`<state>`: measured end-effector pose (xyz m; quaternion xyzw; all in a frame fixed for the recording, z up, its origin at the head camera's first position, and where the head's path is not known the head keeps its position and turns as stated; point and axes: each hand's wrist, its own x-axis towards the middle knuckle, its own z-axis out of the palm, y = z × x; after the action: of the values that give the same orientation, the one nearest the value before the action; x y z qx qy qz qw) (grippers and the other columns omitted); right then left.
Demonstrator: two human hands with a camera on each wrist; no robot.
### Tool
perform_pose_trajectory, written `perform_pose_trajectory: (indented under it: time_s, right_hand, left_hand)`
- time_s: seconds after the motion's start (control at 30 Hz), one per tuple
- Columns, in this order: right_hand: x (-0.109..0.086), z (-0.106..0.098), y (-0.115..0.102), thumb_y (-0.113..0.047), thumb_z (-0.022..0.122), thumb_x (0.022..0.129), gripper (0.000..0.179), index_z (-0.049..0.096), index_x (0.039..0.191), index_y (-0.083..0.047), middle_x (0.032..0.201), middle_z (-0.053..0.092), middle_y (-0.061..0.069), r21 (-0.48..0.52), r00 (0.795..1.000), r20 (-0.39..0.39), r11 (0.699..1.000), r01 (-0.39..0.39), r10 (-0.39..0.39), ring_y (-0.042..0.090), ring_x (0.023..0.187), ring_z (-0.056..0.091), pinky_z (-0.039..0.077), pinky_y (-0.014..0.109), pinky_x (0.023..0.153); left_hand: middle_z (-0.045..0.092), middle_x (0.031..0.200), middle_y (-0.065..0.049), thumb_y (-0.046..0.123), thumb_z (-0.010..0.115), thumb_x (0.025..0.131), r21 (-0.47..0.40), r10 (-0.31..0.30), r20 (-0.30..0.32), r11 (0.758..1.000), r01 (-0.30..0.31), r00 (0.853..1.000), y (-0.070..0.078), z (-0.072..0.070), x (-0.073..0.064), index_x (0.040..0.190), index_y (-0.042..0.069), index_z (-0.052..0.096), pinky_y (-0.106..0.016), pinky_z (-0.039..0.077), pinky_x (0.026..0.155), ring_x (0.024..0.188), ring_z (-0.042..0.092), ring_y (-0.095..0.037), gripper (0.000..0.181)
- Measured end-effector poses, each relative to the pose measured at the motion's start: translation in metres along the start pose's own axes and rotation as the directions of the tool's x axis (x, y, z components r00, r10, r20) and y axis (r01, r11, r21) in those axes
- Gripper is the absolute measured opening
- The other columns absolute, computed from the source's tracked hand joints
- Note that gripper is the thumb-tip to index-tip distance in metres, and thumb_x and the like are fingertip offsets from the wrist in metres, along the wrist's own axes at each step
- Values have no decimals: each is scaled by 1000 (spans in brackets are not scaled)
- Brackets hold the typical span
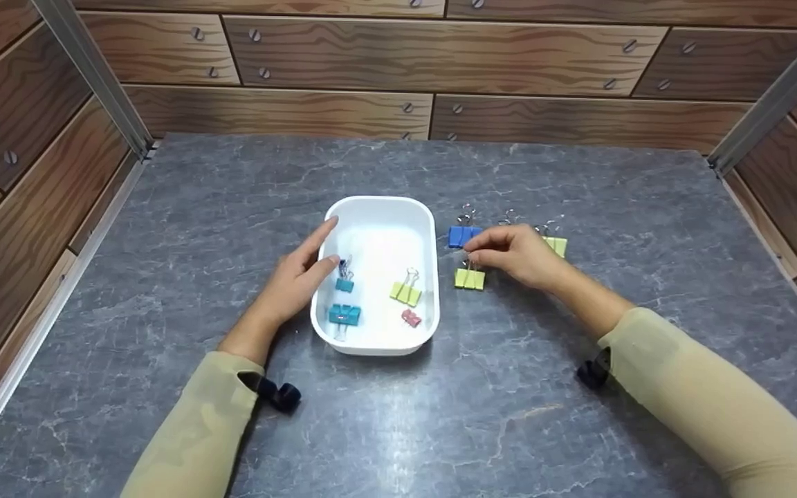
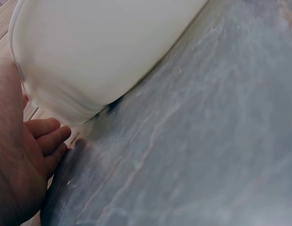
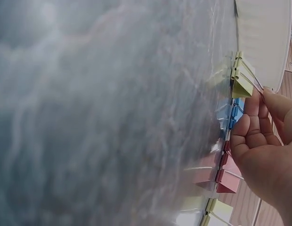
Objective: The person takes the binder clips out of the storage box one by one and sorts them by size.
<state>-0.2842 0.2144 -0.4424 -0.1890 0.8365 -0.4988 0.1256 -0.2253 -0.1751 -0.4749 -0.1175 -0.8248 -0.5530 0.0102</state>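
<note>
My right hand pinches the wire handles of a yellow-green binder clip, right of a white plastic tub. The right wrist view shows the handles of this clip between thumb and fingers. Against the tub's left side rests my left hand, its thumb and index fingertip at the rim and its other fingers loosely bent outside. Inside the tub lie a small teal clip, a larger teal clip, a yellow-green clip and a small pink clip.
Behind the right hand are a blue binder clip and another yellow-green clip. Red-pink clips stand between them in the right wrist view, mostly hidden from the head. Wood-patterned walls enclose the grey marbled table.
</note>
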Motion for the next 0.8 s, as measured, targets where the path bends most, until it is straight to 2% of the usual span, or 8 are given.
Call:
perform_pose_trajectory:
  time_s: [0.17, 0.27, 0.5, 0.67, 0.8]
  right_hand:
    - [-2, -3, -3, -9, 77, 98, 22, 78, 116, 4, 110, 77, 18, -32, 1000, -9, 999, 13, -14, 11, 89, 69, 57, 23, 78]
    - [-3, -6, -9, -9, 77, 98, 23, 78, 116, 5, 110, 77, 18, -61, 998, -44, 998, 33, -35, 8, 88, 68, 55, 19, 77]
    - [-9, -11, -34, -8, 76, 99, 22, 78, 117, 5, 110, 76, 17, -74, 989, -105, 993, 94, -102, 7, 83, 66, 54, 19, 72]
    - [-13, 1, -59, -7, 78, 97, 16, 81, 112, -1, 104, 78, 12, -110, 969, -120, 973, 202, -214, 11, 83, 68, 54, 20, 72]
    - [-14, 19, -77, -7, 80, 95, 15, 82, 110, -4, 102, 79, 5, -147, 943, -81, 940, 309, -323, 14, 87, 70, 56, 24, 77]
  left_hand:
    - [46, 163, -10, 26, 62, 108, 3, 8, -3, 1000, -8, 1000, 0, 0, 0, 165, 31, 41, -51, 43, 115, 141, 53, -28, 61]
    - [45, 164, -10, 26, 62, 108, 7, 10, -3, 1000, -10, 1000, 0, 0, 1, 166, 31, 41, -51, 41, 116, 142, 52, -28, 61]
    - [46, 163, -11, 26, 61, 108, 11, 16, 3, 1000, -16, 1000, 3, 0, 0, 166, 30, 41, -52, 40, 117, 142, 52, -28, 62]
    - [47, 162, -12, 26, 61, 108, -1, 11, 6, 1000, -11, 1000, 3, 0, 0, 166, 30, 40, -53, 46, 111, 137, 57, -29, 62]
    - [49, 161, -13, 26, 61, 108, 2, 4, 2, 1000, -4, 1000, 2, 0, -1, 166, 31, 40, -52, 49, 108, 134, 59, -29, 62]
